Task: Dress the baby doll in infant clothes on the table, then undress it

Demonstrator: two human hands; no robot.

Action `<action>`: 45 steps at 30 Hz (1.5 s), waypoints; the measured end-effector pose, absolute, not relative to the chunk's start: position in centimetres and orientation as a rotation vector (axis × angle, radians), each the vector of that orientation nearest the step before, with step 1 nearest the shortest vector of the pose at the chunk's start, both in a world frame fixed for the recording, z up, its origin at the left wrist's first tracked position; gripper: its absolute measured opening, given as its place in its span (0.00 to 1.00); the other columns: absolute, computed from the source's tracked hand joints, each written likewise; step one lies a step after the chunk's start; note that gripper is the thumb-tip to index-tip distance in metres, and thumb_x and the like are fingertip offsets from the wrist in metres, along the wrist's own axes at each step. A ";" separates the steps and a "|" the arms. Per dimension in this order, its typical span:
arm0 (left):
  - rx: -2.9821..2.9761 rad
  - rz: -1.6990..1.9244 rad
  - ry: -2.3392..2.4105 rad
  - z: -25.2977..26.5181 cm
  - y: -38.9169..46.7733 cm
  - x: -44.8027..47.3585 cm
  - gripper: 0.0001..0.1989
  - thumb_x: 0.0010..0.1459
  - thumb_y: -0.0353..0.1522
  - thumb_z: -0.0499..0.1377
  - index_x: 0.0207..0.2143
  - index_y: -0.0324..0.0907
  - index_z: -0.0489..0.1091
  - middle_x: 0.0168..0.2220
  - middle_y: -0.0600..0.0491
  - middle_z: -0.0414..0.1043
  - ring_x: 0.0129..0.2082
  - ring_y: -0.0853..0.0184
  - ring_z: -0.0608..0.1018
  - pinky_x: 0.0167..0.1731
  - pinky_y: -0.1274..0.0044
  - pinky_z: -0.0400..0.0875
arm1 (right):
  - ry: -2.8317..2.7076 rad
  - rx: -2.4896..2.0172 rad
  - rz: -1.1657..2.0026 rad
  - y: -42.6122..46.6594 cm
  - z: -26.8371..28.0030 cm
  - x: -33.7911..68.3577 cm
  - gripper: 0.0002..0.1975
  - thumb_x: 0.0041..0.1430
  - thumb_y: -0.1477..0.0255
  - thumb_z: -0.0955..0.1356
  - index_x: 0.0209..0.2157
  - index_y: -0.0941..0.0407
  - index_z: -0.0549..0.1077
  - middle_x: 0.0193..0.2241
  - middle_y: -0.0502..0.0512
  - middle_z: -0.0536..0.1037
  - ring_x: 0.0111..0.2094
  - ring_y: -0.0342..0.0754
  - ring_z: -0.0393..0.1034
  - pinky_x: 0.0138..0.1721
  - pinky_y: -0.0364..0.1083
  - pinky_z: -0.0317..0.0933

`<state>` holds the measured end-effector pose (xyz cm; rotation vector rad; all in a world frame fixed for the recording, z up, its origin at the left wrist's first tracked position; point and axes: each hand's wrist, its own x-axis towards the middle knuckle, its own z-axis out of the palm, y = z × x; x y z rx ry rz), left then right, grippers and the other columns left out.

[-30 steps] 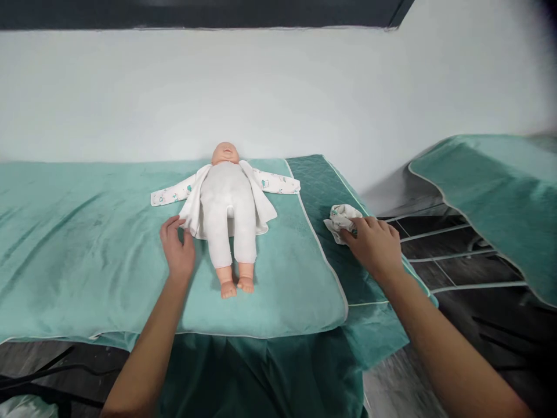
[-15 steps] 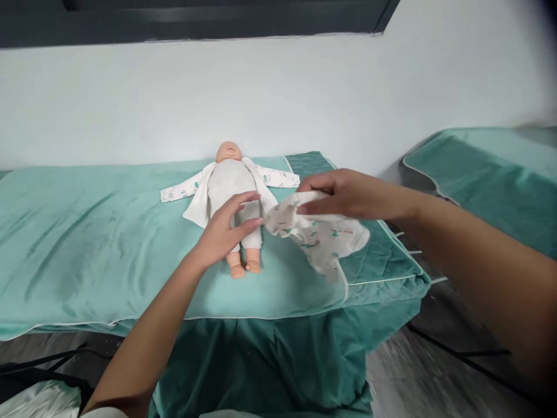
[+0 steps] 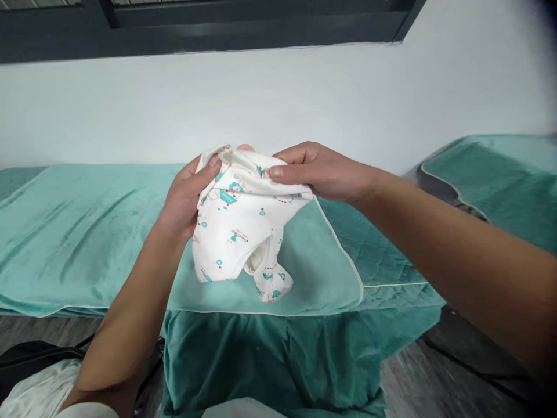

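Note:
A white baby garment with teal and pink prints hangs in the air between my hands. My left hand grips its upper left edge, thumb on the front. The upper right edge is pinched between the thumb and fingers of my right hand. Toward the bottom, a bound opening shows beside a short dangling tube of cloth. Behind the garment lies a baby doll, of which only a sliver of the head shows above the cloth; its body is hidden.
A light green sheet covers the bed, with a darker quilted cover at the right. Another green-covered surface stands farther right. A white wall rises behind. White fabric lies at lower left.
My left hand has come from above the doll's legs to take hold of the garment. Both hands have raised and spread it, moving it left in front of the doll.

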<state>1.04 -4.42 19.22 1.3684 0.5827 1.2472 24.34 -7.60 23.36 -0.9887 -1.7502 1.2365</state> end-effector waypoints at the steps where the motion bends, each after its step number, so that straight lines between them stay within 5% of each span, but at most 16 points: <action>1: 1.396 1.206 0.594 19.3 -4.3 0.7 0.18 0.57 0.46 0.66 0.39 0.41 0.74 0.35 0.50 0.76 0.45 0.55 0.81 0.40 0.69 0.77 | -1.711 -0.965 1.223 -7.6 23.0 23.8 0.19 0.55 0.53 0.76 0.27 0.55 0.74 0.24 0.47 0.70 0.28 0.42 0.66 0.27 0.43 0.56; 9: 1.613 0.918 0.721 19.0 -5.2 0.8 0.18 0.50 0.40 0.72 0.38 0.38 0.76 0.33 0.51 0.77 0.41 0.55 0.81 0.43 0.69 0.75 | -1.579 -0.961 1.055 -7.1 21.6 19.7 0.23 0.59 0.49 0.71 0.29 0.54 0.69 0.26 0.47 0.67 0.30 0.42 0.65 0.30 0.42 0.57; 16: 1.255 1.282 0.710 15.9 -3.1 1.7 0.20 0.53 0.43 0.69 0.43 0.40 0.75 0.38 0.50 0.79 0.44 0.57 0.82 0.46 0.68 0.76 | -1.990 -1.157 1.449 -6.7 18.5 21.8 0.19 0.51 0.53 0.76 0.32 0.56 0.81 0.30 0.52 0.80 0.32 0.48 0.72 0.33 0.46 0.63; 20: 1.260 1.007 0.713 14.4 -3.7 1.8 0.24 0.53 0.47 0.68 0.45 0.40 0.76 0.39 0.47 0.81 0.42 0.56 0.83 0.45 0.66 0.76 | -1.600 -1.060 1.334 -6.4 16.6 21.8 0.16 0.56 0.55 0.74 0.31 0.54 0.79 0.30 0.50 0.80 0.31 0.47 0.73 0.33 0.45 0.64; 24: 1.359 0.693 0.696 13.4 -4.6 1.5 0.22 0.48 0.41 0.73 0.44 0.39 0.79 0.41 0.45 0.82 0.41 0.54 0.83 0.43 0.67 0.77 | -1.238 -0.935 1.268 -5.7 15.4 21.8 0.13 0.55 0.57 0.74 0.33 0.53 0.77 0.31 0.50 0.80 0.32 0.47 0.73 0.32 0.45 0.64; 32: 1.113 1.022 0.650 12.1 -4.0 2.2 0.24 0.51 0.39 0.69 0.49 0.37 0.77 0.42 0.47 0.82 0.44 0.54 0.83 0.46 0.67 0.77 | -1.627 -1.162 1.651 -7.6 14.2 22.6 0.19 0.44 0.60 0.80 0.35 0.57 0.81 0.31 0.52 0.82 0.31 0.47 0.75 0.32 0.44 0.67; 41: 1.154 0.598 0.605 11.0 -4.7 1.2 0.24 0.47 0.39 0.74 0.46 0.40 0.78 0.41 0.47 0.82 0.40 0.57 0.83 0.41 0.70 0.78 | -1.070 -0.958 1.364 -6.4 12.7 21.7 0.16 0.52 0.63 0.73 0.41 0.56 0.78 0.38 0.55 0.83 0.40 0.53 0.78 0.41 0.49 0.71; 45: 1.176 0.725 0.581 11.3 -4.4 1.7 0.25 0.48 0.38 0.74 0.47 0.40 0.77 0.39 0.48 0.82 0.40 0.56 0.84 0.41 0.68 0.78 | -1.126 -0.922 1.419 -6.6 12.7 21.7 0.18 0.55 0.59 0.73 0.42 0.56 0.78 0.37 0.54 0.83 0.38 0.51 0.78 0.37 0.47 0.71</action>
